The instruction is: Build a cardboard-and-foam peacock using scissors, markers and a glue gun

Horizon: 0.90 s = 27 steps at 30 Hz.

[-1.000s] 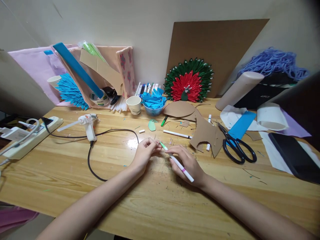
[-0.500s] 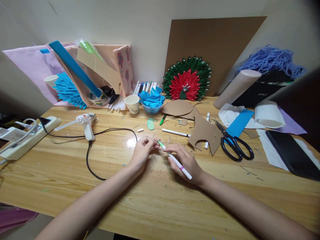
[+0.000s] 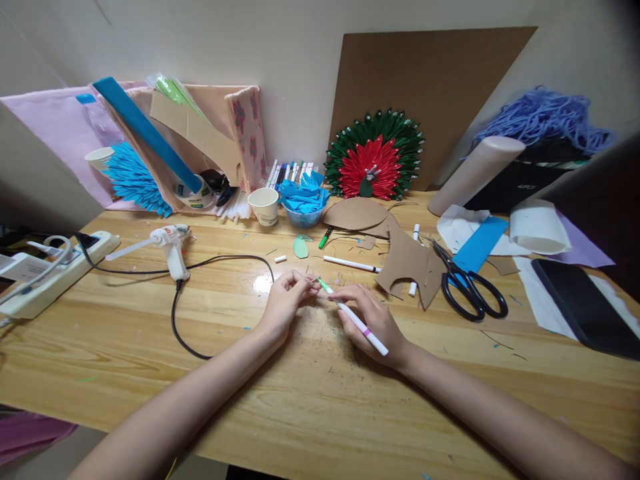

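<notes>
My right hand (image 3: 373, 323) grips a white marker (image 3: 357, 323) with a pink band, its green end pointing up and left toward my other fingertips. The fingers of my left hand (image 3: 287, 300) are pinched together near that green end; whatever they hold is too small to make out. Beyond my hands lie a pale green leaf-shaped piece (image 3: 301, 247), a small white cap (image 3: 281, 259), a green marker cap (image 3: 325, 237) and another white marker (image 3: 351, 264).
A glue gun (image 3: 173, 250) and its black cord lie at the left. Scissors (image 3: 470, 290), cut cardboard (image 3: 407, 257) and a phone (image 3: 587, 303) are at the right. Farther back stand a paper cup (image 3: 263, 207), a bowl of blue pieces (image 3: 304, 216) and a red-green peacock (image 3: 373, 163).
The marker in my right hand has shifted very slightly to the right, and the fingers around it have moved a little. My left hand stays pinched in nearly the same place.
</notes>
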Motion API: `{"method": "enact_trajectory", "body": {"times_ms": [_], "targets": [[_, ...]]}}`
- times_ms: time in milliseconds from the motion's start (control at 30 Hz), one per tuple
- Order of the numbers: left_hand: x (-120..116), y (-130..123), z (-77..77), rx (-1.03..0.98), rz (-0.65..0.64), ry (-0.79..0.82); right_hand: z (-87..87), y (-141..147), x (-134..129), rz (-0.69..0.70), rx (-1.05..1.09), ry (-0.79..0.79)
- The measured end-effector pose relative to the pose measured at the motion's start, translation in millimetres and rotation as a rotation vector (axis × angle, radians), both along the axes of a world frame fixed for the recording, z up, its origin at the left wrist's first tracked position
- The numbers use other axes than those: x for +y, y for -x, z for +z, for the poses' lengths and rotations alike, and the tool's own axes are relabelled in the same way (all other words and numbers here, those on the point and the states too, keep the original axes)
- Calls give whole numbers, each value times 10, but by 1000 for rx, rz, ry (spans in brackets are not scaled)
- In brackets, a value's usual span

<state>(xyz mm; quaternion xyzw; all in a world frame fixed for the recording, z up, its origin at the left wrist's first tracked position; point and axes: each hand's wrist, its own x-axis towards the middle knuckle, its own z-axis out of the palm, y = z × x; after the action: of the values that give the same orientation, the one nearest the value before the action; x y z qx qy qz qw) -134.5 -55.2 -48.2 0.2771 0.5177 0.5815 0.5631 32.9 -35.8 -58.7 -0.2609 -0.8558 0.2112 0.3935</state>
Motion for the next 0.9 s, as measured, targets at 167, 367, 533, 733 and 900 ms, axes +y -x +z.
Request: {"method": "enact_trajectory", "body": {"times_ms": [167,367,533,733,900], "targets": [[-6,-5,17,-17,-5,7,-4,-4,-1,-43,-4,20],[-1,-5,17,-12,9,14,-10,-16,4,-38,11,-1],[13,-2,0,0,8,18,-11,-15,1,26,10,-29],[15,-7,8,-20,5,8,-38,-16,4,-26,-1,28],[14,-10,11,-16,23,21,-28,-13,3,-6,-22,22]]}}
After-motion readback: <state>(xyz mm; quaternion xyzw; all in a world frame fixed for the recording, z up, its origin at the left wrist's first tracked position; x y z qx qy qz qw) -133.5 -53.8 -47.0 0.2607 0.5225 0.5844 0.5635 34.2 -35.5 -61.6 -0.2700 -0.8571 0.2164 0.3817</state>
